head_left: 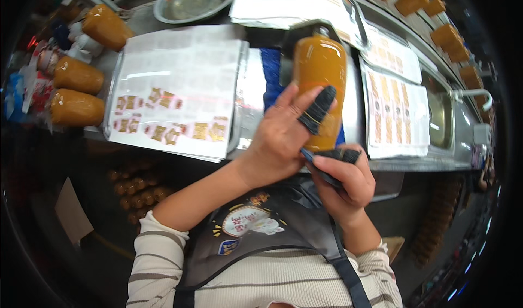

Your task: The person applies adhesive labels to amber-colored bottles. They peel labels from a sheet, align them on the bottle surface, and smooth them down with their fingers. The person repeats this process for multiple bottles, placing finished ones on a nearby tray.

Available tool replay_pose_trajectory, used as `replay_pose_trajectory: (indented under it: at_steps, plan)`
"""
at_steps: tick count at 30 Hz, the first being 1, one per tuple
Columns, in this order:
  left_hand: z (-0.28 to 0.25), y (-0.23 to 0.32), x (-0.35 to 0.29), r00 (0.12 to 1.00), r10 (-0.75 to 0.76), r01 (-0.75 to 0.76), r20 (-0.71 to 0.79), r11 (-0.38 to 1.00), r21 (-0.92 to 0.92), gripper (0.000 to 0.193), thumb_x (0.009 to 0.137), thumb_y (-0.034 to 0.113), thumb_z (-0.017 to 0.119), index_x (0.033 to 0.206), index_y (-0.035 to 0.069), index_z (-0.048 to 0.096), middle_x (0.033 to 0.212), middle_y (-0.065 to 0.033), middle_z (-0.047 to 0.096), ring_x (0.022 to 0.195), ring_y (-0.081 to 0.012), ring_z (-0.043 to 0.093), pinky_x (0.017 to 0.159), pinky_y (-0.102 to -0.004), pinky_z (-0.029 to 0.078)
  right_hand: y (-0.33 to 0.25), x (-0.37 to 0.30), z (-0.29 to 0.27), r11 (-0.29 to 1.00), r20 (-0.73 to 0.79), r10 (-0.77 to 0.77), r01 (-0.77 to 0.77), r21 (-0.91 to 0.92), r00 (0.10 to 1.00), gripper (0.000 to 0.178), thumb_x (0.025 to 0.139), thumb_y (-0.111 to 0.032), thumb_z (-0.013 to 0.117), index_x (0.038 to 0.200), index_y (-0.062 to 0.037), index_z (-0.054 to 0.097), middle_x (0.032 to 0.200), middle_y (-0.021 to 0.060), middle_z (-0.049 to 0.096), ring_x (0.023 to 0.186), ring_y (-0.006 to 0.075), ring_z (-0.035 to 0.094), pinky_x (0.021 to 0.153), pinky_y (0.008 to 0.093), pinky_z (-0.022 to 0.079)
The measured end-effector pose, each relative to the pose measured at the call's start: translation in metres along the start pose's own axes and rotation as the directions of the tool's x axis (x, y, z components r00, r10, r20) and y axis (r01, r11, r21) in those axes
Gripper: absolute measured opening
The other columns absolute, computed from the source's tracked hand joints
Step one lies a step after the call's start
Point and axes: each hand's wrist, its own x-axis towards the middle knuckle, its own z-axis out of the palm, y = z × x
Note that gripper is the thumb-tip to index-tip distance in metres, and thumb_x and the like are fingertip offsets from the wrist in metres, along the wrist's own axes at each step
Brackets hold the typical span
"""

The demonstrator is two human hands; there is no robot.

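While a glossy amber-brown bottle-shaped vessel is touched by the left hand near the steel counter's front edge, whether clamped cannot be told, a small dark-blue implement is pinched in the right hand. Gold-and-red decals are carried on a white paper sheet in a rectangular metal tray, parted from the vessel by a steel strip; a round metal bowl is set by the far edge.

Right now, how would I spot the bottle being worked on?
Find the metal worktop, then the blue cloth between the white sheets. The glossy caramel-brown bottle overlaps that cloth in view. Unlike the brown vessels at far left, it has the left hand over it.
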Motion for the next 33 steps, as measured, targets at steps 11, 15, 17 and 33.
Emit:
replay_pose_trajectory:
  at_steps: [11, 15, 17, 33]
  plan:
    - [-0.02, 0.008, 0.012, 0.985, -0.071, 0.109, 0.16, 0.965, -0.24, 0.082, 0.073, -0.001, 0.065, 0.151, 0.005, 0.041, 0.146, -0.0202, 0.05, 0.139, -0.0387, 0.044, 0.121, -0.0525, 0.026, 0.0, 0.005, -0.023, 0.999, 0.113, 0.009, -0.004, -0.049, 0.994, 0.03, 0.074, 0.005, 0.081, 0.1, -0.0055, 0.068, 0.091, 0.0074, 0.065, 0.079, 0.022, 0.061, 0.071, 0.0325, 0.05]
    - [-0.068, -0.013, 0.044, 0.919, -0.394, 0.379, -0.024, 0.897, -0.229, 0.048, 0.081, 0.008, 0.07, 0.128, 0.004, 0.061, 0.123, -0.0158, 0.066, 0.118, -0.0318, 0.062, 0.105, -0.0419, 0.044, 0.017, 0.007, -0.032, 0.807, -0.18, 0.578, -0.524, 0.273, 0.796, 0.024, 0.084, -0.001, 0.078, 0.102, -0.0031, 0.062, 0.09, 0.0003, 0.06, 0.079, 0.0066, 0.056, 0.072, 0.02, 0.047]
    - [-0.08, -0.056, 0.08, 0.736, -0.651, 0.626, -0.188, 0.759, -0.18, 0.025, 0.082, 0.015, 0.075, 0.102, 0.001, 0.066, 0.102, -0.0136, 0.073, 0.099, -0.0269, 0.07, 0.087, -0.0354, 0.053, 0.021, 0.014, -0.036, 0.652, -0.148, 0.716, -0.577, 0.491, 0.683, 0.024, 0.085, -0.002, 0.077, 0.103, -0.0035, 0.06, 0.09, -0.0006, 0.059, 0.079, 0.0059, 0.057, 0.073, 0.0191, 0.047]
    - [-0.081, -0.249, 0.162, 0.613, -0.697, 0.785, -0.372, 0.484, 0.386, 0.046, 0.061, 0.017, 0.08, 0.098, -0.006, 0.065, 0.105, -0.0277, 0.07, 0.104, -0.0415, 0.067, 0.09, -0.0416, 0.053, 0.05, 0.024, -0.057, 0.582, -0.129, 0.748, -0.551, 0.597, 0.651, 0.024, 0.088, -0.003, 0.074, 0.108, -0.0027, 0.061, 0.097, 0.0007, 0.062, 0.085, 0.0075, 0.057, 0.079, 0.0206, 0.047]
